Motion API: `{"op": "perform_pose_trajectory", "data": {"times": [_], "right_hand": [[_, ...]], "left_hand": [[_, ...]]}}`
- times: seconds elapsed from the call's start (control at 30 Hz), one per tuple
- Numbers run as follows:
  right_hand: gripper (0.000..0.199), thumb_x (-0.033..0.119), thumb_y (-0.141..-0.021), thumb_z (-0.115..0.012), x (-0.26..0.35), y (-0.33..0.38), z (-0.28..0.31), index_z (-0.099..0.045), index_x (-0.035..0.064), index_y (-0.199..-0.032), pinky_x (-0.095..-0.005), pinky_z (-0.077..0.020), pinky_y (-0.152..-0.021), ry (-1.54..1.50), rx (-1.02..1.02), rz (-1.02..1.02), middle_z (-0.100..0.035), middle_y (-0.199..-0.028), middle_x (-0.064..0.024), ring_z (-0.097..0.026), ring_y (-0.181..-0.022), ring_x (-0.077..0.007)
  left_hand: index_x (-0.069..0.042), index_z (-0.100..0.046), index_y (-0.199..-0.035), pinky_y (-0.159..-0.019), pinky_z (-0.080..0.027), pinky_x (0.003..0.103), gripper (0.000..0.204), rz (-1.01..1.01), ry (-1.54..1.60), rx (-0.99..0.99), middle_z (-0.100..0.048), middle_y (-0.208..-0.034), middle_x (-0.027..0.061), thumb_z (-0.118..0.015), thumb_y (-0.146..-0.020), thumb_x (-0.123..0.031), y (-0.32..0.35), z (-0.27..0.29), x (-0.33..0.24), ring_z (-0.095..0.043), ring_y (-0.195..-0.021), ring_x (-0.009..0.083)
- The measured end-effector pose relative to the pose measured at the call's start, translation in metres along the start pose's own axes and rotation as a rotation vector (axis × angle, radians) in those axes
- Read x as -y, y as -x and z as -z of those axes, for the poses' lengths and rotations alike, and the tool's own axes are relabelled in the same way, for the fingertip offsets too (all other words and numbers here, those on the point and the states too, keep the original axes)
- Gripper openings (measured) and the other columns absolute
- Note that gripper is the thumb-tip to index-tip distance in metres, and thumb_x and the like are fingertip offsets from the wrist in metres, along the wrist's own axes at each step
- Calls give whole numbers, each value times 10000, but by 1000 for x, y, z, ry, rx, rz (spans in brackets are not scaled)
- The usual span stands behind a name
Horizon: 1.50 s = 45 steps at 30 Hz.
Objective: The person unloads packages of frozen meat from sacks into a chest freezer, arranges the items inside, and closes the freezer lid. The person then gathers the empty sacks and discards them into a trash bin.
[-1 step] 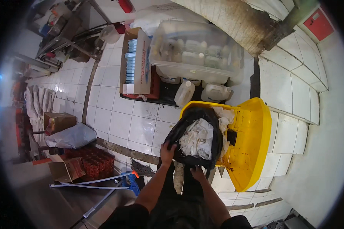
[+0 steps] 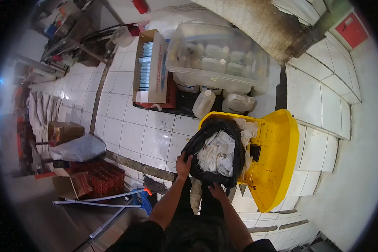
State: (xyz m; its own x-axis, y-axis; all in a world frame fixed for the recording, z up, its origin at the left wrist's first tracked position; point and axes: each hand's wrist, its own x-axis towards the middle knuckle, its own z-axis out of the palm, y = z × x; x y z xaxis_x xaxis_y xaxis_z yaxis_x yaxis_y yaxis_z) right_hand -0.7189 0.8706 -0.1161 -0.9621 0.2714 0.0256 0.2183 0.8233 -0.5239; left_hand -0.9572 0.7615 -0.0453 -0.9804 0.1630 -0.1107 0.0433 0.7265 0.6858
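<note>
Both forearms come in from the lower edge, dark sleeves at the elbows. Left hand (image 2: 183, 164) is clamped on the near-left rim of the black bin liner (image 2: 197, 147), fingers curled over the plastic. Right hand (image 2: 217, 191) sits at the near edge of the same liner, lower down; it touches the bag, but the grip is partly hidden, so can't tell if it is closed on the plastic or just pressing. The liner sits inside the yellow bin (image 2: 277, 168), which stands on the white tiled floor (image 2: 134, 134) right in front of the person, lid swung open to the right. Liner is stuffed with crumpled white paper waste (image 2: 218, 153), some spilling over the far-right rim. Left of the legs, a blue mop head and its pale handle (image 2: 113, 201) lie on the floor, beside a red crate stack (image 2: 105, 178) and an open cardboard box (image 2: 71, 185). Further left a grey filled sack (image 2: 77, 148). Beyond the bin, white plastic jugs (image 2: 235, 103) stand on a dark mat, a long open carton (image 2: 151, 67) next to them, and a clear plastic tub (image 2: 218, 59) holding containers on top.
</note>
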Motion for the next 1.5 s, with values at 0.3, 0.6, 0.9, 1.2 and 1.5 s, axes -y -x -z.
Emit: {"op": "perform_pose_trajectory", "data": {"times": [0.3, 0.6, 0.9, 1.2, 1.5], "right_hand": [[555, 143, -883, -572, -4, -49, 127, -331, 3, -1362, -262, -530, -615, -953, 207, -771, -504, -1254, -187, -650, -712, -175], [341, 77, -879, -542, 83, -57, 143, -482, -9, -1203, -280, -536, -584, -1005, 378, -826, -675, -865, -138, -646, -660, -174], [259, 206, -861, -583, 95, -61, 111, -584, 23, -1045, -268, -467, -551, -805, 776, -759, -560, -717, -37, -587, -652, -153], [269, 179, -819, -607, 261, -327, 21, -602, -8, -1011, -304, -485, -573, -553, 767, -491, -595, -728, -73, -605, -652, -188], [278, 153, -777, -631, 366, -502, -92, -620, -40, -977, -341, -503, -596, -305, 1034, -366, -629, -740, -109, -624, -653, -223]], "left_hand": [[-35, -222, -1428, -954, -403, 345, 803, 490, 543, 142, -485, -1264, 279, -665, -807, -283, -78, -32, 31, -511, -1149, 350], [-45, -361, -1366, -1032, -336, 357, 633, 66, 416, 213, -333, -1393, 272, -640, -804, -128, 42, 100, 115, -378, -1280, 337], [-71, -531, -1241, -1033, -350, 391, 638, 981, 41, 235, -536, -1250, 179, -576, -773, -501, 285, 351, 301, -478, -1193, 314], [-56, -584, -1178, -850, -466, 370, 523, 888, -62, 41, -609, -1120, 159, -533, -840, -453, 215, 482, 413, -581, -1005, 281], [-81, -531, -1249, -727, -506, 315, 483, 740, 1044, -233, -640, -1050, 91, -566, -859, -363, -107, 572, 389, -619, -878, 189]]}}
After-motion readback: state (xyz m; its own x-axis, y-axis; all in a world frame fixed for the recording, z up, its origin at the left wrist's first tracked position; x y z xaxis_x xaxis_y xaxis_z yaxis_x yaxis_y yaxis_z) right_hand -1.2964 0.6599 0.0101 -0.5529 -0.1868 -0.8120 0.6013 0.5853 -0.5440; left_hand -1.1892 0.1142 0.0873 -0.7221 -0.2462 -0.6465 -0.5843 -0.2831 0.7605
